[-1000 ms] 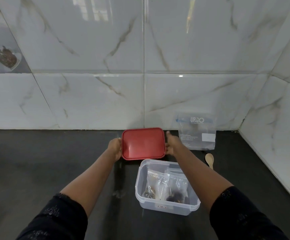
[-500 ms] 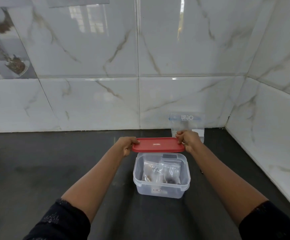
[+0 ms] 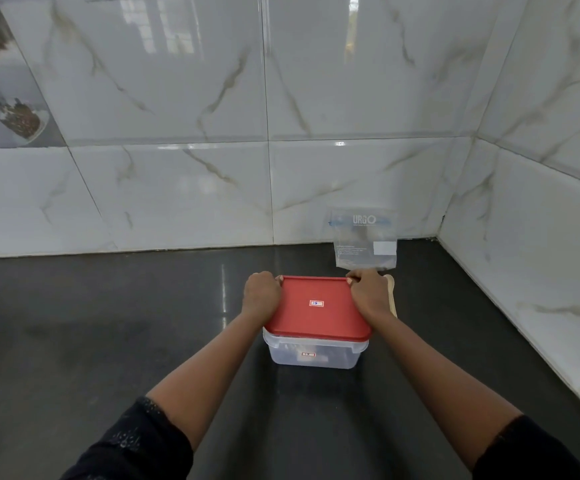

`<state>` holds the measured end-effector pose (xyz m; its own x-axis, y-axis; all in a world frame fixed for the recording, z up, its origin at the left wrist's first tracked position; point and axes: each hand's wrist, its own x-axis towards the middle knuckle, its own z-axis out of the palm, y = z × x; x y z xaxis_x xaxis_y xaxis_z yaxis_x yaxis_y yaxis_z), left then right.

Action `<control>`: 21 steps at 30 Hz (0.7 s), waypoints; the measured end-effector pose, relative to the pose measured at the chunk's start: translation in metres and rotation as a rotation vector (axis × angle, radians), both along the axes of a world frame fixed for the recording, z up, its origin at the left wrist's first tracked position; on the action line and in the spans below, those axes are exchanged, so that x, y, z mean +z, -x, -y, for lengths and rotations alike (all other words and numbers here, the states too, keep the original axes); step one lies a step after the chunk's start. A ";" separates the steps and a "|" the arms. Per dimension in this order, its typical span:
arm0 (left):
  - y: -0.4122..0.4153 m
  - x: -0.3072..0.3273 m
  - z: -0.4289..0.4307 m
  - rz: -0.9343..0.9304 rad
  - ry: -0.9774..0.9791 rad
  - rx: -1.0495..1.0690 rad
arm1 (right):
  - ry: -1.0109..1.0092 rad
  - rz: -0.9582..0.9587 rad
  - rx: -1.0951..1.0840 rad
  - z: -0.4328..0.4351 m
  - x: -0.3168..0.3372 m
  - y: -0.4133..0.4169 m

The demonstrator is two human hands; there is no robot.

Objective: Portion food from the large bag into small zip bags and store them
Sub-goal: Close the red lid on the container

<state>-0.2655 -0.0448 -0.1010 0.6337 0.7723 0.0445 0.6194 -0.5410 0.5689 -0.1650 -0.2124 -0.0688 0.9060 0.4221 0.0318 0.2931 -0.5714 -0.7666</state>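
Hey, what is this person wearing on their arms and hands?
Black sleeves end near the elbows: the left sleeve, faintly speckled, and the right sleeve. No gloves, rings or watch show on the left hand or right hand.

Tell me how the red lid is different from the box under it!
The red lid is solid red and flat; the box is see-through and deep. The left hand and right hand grip the red lid; the box stands on the counter. Both are rounded rectangles with a small sticker.

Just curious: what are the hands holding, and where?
The left hand and right hand grip the red lid by its far corners, atop the box.
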 end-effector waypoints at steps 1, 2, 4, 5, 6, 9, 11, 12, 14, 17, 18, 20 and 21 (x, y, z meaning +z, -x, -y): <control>0.001 -0.003 0.001 0.011 -0.015 0.002 | 0.019 0.016 -0.003 0.000 -0.001 0.002; 0.002 -0.005 0.004 0.021 -0.002 0.009 | 0.044 0.028 -0.007 0.001 -0.004 0.004; 0.003 -0.007 0.009 0.047 0.007 0.017 | 0.072 0.032 -0.018 0.002 -0.009 0.004; 0.004 -0.009 0.011 0.054 0.004 0.024 | 0.074 0.008 -0.021 0.003 -0.009 0.004; 0.005 -0.008 0.013 0.063 0.004 0.032 | 0.078 -0.015 -0.029 0.004 -0.009 0.003; 0.008 -0.011 0.016 0.075 -0.012 0.040 | 0.118 -0.047 -0.021 0.005 -0.014 0.001; 0.008 -0.012 0.015 0.070 -0.036 0.028 | 0.126 -0.092 -0.018 0.003 -0.018 -0.001; 0.009 -0.012 0.016 0.064 -0.049 0.019 | 0.123 -0.120 -0.014 0.002 -0.023 -0.004; 0.009 -0.009 0.017 0.057 -0.065 0.008 | 0.135 -0.159 -0.009 -0.002 -0.026 -0.010; 0.009 -0.008 0.016 0.038 -0.087 0.002 | 0.190 -0.209 -0.019 -0.007 -0.028 -0.013; 0.010 -0.009 0.015 0.037 -0.089 0.004 | 0.203 -0.219 -0.021 -0.008 -0.029 -0.013; 0.010 -0.013 0.012 0.033 -0.088 0.012 | 0.215 -0.222 -0.029 -0.011 -0.032 -0.014; 0.011 -0.014 0.012 0.031 -0.083 0.021 | 0.217 -0.227 -0.035 -0.011 -0.033 -0.015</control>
